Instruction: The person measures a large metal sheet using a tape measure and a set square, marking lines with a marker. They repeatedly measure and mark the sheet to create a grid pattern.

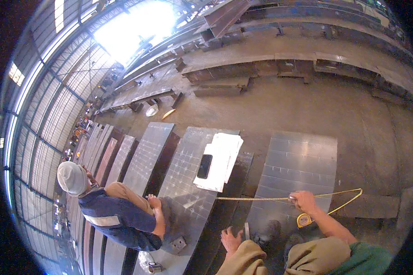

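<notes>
Tape measure (304,220) with a yellow case sits at the near right, its case beside the right forearm over the near part of a grey plate (300,158). Printing on the case is too small to read. Fine lines cross this plate, while the plate to its left (181,176) carries pale marks in rows; neither shows legible writing. White papers (224,156) lie on the far part of the left plate, their print unreadable, under a dark phone (204,166).

The blade's long axis runs left to right, nearly straight from the left plate's right edge to the right hand (304,202); beyond it, the blade reaches further right, bends sharply and doubles back, near and leftward, to the case.

The right forearm comes in from the near right, and its hand is narrow, fingers curled together on the blade. The left hand (231,239), beside the left knee, is wide, its fingers spread toward the far side; whether it touches the small upright grey piece (247,230) beside it, I cannot tell. A co-worker (119,215) in a pale cap sits at the left.
</notes>
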The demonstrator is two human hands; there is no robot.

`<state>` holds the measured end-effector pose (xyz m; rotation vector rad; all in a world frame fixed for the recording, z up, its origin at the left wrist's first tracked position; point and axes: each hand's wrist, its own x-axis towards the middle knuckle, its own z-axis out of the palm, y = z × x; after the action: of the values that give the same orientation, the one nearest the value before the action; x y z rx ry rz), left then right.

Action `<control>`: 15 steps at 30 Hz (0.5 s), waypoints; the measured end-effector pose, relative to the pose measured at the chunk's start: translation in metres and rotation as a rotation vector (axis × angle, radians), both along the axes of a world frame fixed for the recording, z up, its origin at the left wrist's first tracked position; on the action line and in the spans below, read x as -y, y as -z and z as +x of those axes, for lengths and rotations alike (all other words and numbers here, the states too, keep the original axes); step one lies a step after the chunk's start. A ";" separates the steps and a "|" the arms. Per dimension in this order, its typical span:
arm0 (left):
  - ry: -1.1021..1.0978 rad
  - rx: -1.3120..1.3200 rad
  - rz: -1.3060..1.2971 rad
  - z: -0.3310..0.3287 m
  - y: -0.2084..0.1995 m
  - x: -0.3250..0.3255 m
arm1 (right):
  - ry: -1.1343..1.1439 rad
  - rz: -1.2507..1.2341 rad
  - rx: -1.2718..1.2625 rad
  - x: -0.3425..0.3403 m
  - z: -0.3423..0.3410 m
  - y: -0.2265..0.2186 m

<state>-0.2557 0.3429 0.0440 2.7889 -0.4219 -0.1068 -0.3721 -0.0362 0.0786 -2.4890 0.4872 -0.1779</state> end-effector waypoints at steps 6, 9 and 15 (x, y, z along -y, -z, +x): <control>0.103 -0.108 0.349 -0.009 0.101 -0.103 | 0.038 0.159 0.086 -0.019 0.036 -0.019; 0.153 -0.109 0.076 -0.030 0.069 -0.009 | 0.118 0.030 0.004 0.019 0.010 -0.015; 0.181 -0.032 0.209 -0.021 0.038 -0.022 | 0.069 0.039 -0.017 0.003 0.019 -0.020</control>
<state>-0.2767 0.3651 0.0061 2.9413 -0.6921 -0.2499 -0.3529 -0.0395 0.0983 -2.4391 0.5793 -0.1732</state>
